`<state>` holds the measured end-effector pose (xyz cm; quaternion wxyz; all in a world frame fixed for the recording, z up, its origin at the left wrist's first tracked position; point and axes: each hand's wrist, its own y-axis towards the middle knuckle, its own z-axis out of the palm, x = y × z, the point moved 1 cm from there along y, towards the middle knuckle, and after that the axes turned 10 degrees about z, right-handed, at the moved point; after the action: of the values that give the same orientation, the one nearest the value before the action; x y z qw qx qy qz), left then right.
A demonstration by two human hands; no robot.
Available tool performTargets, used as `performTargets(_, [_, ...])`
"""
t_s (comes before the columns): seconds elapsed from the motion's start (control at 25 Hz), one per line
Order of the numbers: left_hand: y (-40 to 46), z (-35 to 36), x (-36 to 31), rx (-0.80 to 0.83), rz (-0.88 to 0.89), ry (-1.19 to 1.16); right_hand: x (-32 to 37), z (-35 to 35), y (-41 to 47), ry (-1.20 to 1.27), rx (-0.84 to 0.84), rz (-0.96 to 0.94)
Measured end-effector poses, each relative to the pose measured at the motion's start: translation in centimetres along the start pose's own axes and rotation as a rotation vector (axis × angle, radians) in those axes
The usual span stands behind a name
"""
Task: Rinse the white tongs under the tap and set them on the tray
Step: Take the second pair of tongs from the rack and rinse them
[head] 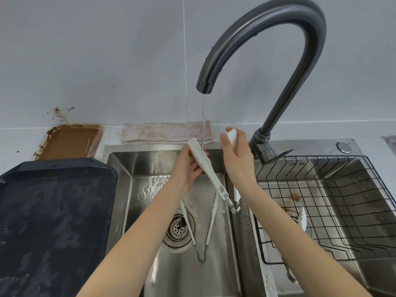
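Observation:
I hold a pair of white tongs (pixel 211 171) spread open above the left sink basin (pixel 137 189). My left hand (pixel 188 168) grips one arm, whose tip sits under the thin water stream (pixel 203 116) falling from the dark curved tap (pixel 267 35). My right hand (pixel 237 155) grips the other arm, whose white tip (pixel 232 137) sticks up above my fingers. The metal hinge (pixel 234 209) hangs low between my wrists. The black tray (pixel 53 221) lies on the counter left of the sink, wet on its surface.
A second pair of white tongs (pixel 211 224) lies on the basin floor beside the drain strainer (pixel 179 229). A black wire rack (pixel 332 202) fills the right basin. A folded cloth (pixel 167 132) and a brown tray (pixel 68 142) lie behind the sink.

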<state>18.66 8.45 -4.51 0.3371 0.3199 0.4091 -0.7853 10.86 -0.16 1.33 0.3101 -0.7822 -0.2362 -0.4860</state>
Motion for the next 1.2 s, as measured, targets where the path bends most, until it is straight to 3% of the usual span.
performTargets(0.48, [-2.6, 0.3, 0.9, 0.107, 0.002, 0.256, -2.1, -1.8, -2.3, -0.029, -0.029, 0.001])
performTargets(0.8, [-2.2, -3.6, -0.9, -0.044, 0.094, 0.224, 0.2, 2.5, 0.1, -0.14, 0.231, -0.084])
performTargets(1.08, [-2.6, -4.4, -1.6, 0.065, 0.222, 0.284, 2.1, 4.4, 2.4, -0.002, 0.197, 0.063])
performTargets(1.2, [-2.8, -4.7, -1.8, 0.136, 0.236, 0.424, 1.6, 4.0, 2.5, -0.006, 0.192, 0.112])
